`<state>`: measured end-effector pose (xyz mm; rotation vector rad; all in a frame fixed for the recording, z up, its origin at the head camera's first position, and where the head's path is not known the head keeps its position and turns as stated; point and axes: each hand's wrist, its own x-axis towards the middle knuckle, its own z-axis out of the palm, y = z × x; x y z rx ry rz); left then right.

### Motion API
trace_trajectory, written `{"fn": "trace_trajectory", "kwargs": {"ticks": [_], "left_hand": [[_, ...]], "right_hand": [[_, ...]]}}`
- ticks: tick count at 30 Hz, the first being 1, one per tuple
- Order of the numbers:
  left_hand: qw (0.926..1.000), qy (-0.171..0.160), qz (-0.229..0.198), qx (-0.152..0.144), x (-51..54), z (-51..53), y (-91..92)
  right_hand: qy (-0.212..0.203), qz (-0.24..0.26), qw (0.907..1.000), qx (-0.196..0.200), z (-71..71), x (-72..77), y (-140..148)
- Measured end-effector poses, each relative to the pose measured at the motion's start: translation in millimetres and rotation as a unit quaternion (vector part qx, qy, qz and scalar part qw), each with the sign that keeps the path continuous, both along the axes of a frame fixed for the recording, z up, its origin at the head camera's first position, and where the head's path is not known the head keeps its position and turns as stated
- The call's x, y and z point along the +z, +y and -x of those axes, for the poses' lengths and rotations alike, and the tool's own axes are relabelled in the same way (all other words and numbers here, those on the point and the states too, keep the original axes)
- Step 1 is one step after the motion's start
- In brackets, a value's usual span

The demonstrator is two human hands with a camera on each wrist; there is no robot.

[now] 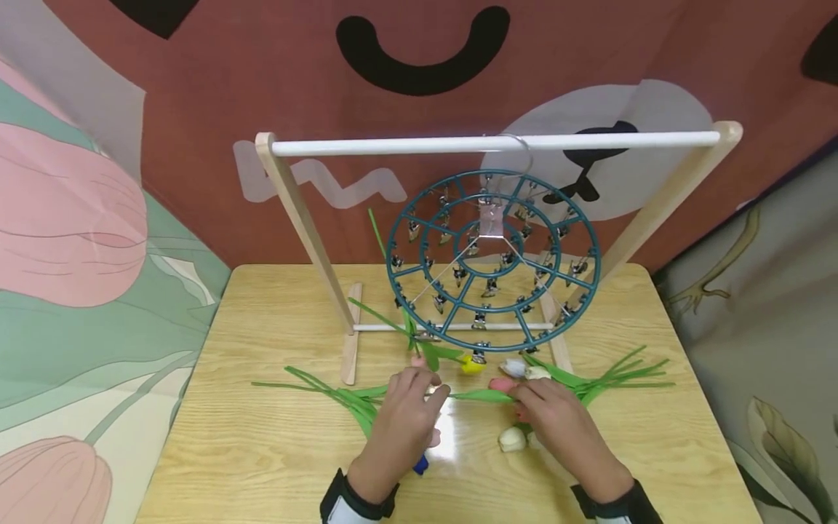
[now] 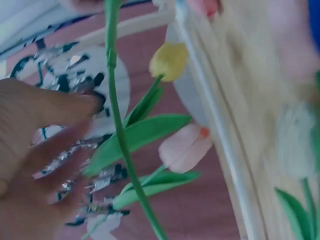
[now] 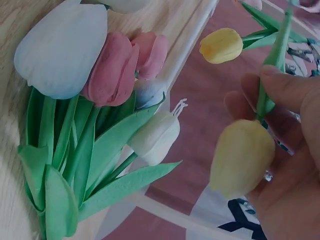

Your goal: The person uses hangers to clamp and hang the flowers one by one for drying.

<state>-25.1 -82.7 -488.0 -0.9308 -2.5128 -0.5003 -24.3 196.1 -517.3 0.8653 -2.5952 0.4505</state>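
My right hand [image 1: 556, 418] pinches the green stem of a yellow artificial tulip [image 3: 242, 157] just behind its bloom, between thumb and fingers. That stem [image 2: 117, 110] runs leftward past my left hand [image 1: 406, 422]. In the left wrist view the left thumb [image 2: 82, 107] and fingers stand apart beside the stem, not closed round it. Another yellow tulip [image 2: 169, 62] and a pale pink tulip [image 2: 185, 148] hang by the round teal clip hanger [image 1: 599, 260], which carries several metal clips. The hanger's hook is over the rack's white bar [image 1: 406, 146].
On the right of the table lies a bunch of tulips [image 1: 615, 378] with white and pink blooms. Another bunch [image 1: 327, 389] lies on the left, stems pointing left; a blue bloom [image 1: 421, 464] shows beside the left wrist. The rack's wooden legs [image 1: 308, 225] stand behind the hands.
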Motion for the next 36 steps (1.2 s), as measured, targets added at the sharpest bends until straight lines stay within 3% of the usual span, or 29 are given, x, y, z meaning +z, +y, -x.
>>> {"fn": "trace_trajectory", "kwargs": {"ticks": [4, 6, 8, 11, 14, 16, 17, 21, 22, 23, 24, 26, 30, 33, 36], "left_hand": [[0.9953, 0.037, -0.065, -0.061, -3.8, -4.5, 7.5], [0.9915, 0.03, -0.086, -0.094, -7.7, -6.0, 10.6], [0.9884, -0.004, -0.105, -0.11, -12.4, -6.5, 13.3], [0.9814, -0.08, -0.146, -0.096, -21.2, -5.3, 17.3], [0.9577, -0.166, -0.224, -0.072, -28.4, -2.5, 22.6], [0.9232, -0.225, -0.303, -0.072, -31.4, -0.2, 27.7], [0.8969, -0.262, -0.348, -0.076, -32.0, 0.5, 30.3], [0.769, -0.375, -0.508, -0.102, -30.5, 1.0, 38.6], [0.7466, -0.388, -0.53, -0.105, -30.3, 0.7, 39.6], [0.7298, -0.395, -0.547, -0.108, -30.4, 0.7, 40.5], [0.7251, -0.388, -0.557, -0.116, -30.9, 1.2, 41.1], [0.7256, -0.363, -0.569, -0.135, -33.2, 3.2, 41.8], [0.7397, -0.305, -0.575, -0.17, -35.8, 9.8, 41.1], [0.7478, -0.289, -0.57, -0.179, -35.5, 13.8, 37.5], [0.7638, -0.281, -0.556, -0.168, -33.6, 16.1, 33.6]], "right_hand": [[-0.031, 0.018, 0.9993, -0.012, -0.7, 0.7, 5.6], [-0.043, 0.04, 0.9982, -0.012, -1.4, 1.4, 7.3], [-0.052, 0.059, 0.9969, -0.01, -1.8, 2.3, 8.1], [-0.06, 0.086, 0.9945, 0.0, -0.7, 6.3, 5.7], [-0.084, 0.113, 0.9899, 0.012, 0.4, 12.0, 1.1], [-0.092, 0.139, 0.9856, 0.024, 1.3, 15.5, -3.9], [-0.098, 0.151, 0.9833, 0.029, 1.6, 17.1, -6.6], [-0.109, 0.185, 0.9753, 0.053, 2.7, 18.7, -18.5], [-0.115, 0.186, 0.9741, 0.056, 2.9, 18.5, -20.8], [-0.12, 0.187, 0.9733, 0.058, 3.2, 18.5, -22.8], [-0.124, 0.19, 0.972, 0.06, 3.5, 18.3, -24.6], [-0.124, 0.192, 0.9717, 0.06, 4.4, 19.1, -26.9], [-0.085, 0.184, 0.9784, 0.04, 7.5, 22.7, -31.0], [-0.06, 0.161, 0.985, 0.016, 11.4, 27.5, -34.8], [-0.058, 0.15, 0.9869, 0.004, 15.4, 33.9, -38.3]]}}
